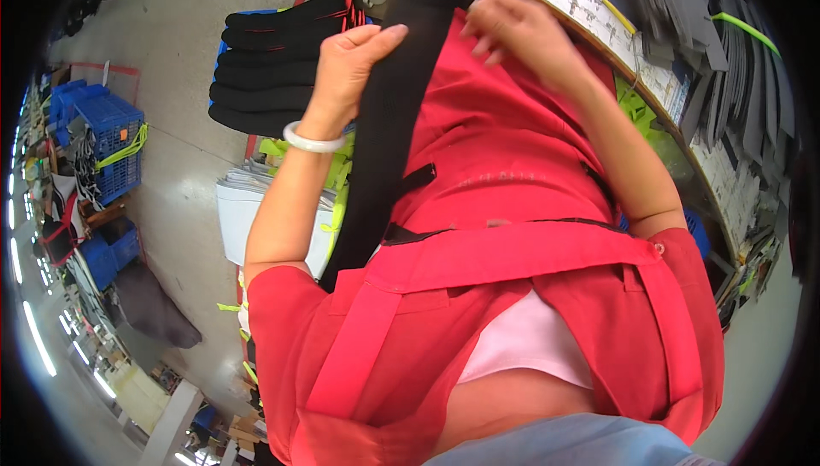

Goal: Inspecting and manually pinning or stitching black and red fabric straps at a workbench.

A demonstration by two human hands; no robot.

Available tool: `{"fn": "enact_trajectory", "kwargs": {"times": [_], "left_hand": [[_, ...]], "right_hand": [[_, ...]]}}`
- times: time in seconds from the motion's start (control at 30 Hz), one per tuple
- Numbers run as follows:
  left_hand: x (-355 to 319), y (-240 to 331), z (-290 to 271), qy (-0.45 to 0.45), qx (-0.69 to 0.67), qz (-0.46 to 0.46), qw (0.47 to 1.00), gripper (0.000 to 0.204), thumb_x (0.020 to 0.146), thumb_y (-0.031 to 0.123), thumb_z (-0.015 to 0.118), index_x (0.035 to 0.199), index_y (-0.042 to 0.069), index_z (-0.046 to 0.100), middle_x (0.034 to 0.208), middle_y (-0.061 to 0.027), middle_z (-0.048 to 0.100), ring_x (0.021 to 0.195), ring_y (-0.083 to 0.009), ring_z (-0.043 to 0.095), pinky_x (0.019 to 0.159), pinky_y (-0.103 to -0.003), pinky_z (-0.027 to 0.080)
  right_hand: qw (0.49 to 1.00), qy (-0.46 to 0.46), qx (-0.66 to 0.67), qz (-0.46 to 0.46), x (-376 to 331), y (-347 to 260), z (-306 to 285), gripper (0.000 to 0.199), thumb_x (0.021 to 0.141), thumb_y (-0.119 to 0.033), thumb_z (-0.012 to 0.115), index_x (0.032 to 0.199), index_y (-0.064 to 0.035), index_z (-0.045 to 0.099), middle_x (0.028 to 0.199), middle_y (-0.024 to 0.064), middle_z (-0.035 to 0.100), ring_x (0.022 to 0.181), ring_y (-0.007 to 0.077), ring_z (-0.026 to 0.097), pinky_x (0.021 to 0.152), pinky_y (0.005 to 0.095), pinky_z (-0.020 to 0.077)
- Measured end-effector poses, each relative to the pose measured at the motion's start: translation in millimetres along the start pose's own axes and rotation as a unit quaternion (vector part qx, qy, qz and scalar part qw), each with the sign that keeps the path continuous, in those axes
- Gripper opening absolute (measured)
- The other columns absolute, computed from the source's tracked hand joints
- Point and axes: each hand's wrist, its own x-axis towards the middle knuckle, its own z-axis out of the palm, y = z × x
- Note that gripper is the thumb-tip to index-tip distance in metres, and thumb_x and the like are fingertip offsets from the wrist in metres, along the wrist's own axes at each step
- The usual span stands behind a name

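A long black fabric strip (389, 116) runs down the left side of my red apron, its far end blurred near the workbench. My left hand (350, 60), with a white bangle at the wrist, is closed at the strip's left edge. Its thumb lies over the black cloth, and the curled fingertips are partly hidden. To the right of the strip's far end, my right hand (519, 35) hangs above the apron. Its bent fingers are slightly apart and a little blurred, with nothing visible in them.
Folded black pieces (265, 69) are stacked in a blue crate to the left. Below them stand pale sheets (239, 210) with yellow-green ties. A worn workbench edge (589, 5) runs along the right, carrying grey strips (735, 82). Blue crates (111, 137) stand farther left on the floor.
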Motion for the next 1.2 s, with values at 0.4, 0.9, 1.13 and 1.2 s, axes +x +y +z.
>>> {"fn": "enact_trajectory", "kwargs": {"times": [0.4, 0.9, 1.13, 1.2], "left_hand": [[23.0, -12.8, 2.1, -0.057, -0.006, 0.053, 0.997, 0.005, 0.087, 0.007, 0.067, 0.087, 0.003, 0.065, 0.080, -0.0007, 0.066, 0.068, -0.0059, 0.059, 0.062, -0.019, 0.047], [26.2, -14.7, 2.9, -0.094, 0.085, 0.081, 0.989, 0.013, 0.089, 0.011, 0.067, 0.097, 0.001, 0.066, 0.085, -0.0023, 0.067, 0.074, -0.0066, 0.062, 0.067, -0.020, 0.049], [17.9, -17.3, 8.0, -0.111, 0.093, -0.019, 0.989, 0.022, 0.083, 0.011, 0.073, 0.101, 0.000, 0.067, 0.086, -0.0022, 0.069, 0.072, -0.0072, 0.063, 0.064, -0.020, 0.051], [16.8, -19.2, 12.0, -0.119, 0.111, -0.033, 0.986, 0.021, 0.082, 0.011, 0.074, 0.099, 0.000, 0.068, 0.086, -0.0022, 0.069, 0.071, -0.0069, 0.063, 0.062, -0.020, 0.050]], "right_hand": [[0.992, 0.036, 0.119, 0.012, 0.2, 18.3, 39.7, 0.030, 0.093, -0.029, 0.062, 0.089, 0.0015, 0.060, 0.074, 0.0067, 0.064, 0.064, 0.0125, 0.064, 0.059, 0.0251, 0.0534], [0.984, 0.014, 0.169, 0.058, -6.3, 28.4, 35.1, 0.034, 0.093, -0.033, 0.061, 0.088, 0.0003, 0.065, 0.076, 0.0051, 0.065, 0.061, 0.0114, 0.061, 0.062, 0.0242, 0.0515], [0.998, 0.056, 0.003, -0.021, 0.3, 32.4, 29.3, 0.034, 0.090, -0.033, 0.064, 0.084, 0.0002, 0.065, 0.065, 0.0017, 0.058, 0.062, 0.0081, 0.055, 0.059, 0.0236, 0.0450], [0.991, 0.076, -0.060, -0.089, 1.6, 31.6, 28.1, 0.033, 0.090, -0.032, 0.064, 0.084, 0.0002, 0.064, 0.062, 0.0003, 0.056, 0.062, 0.0071, 0.052, 0.058, 0.0237, 0.0428]]}}
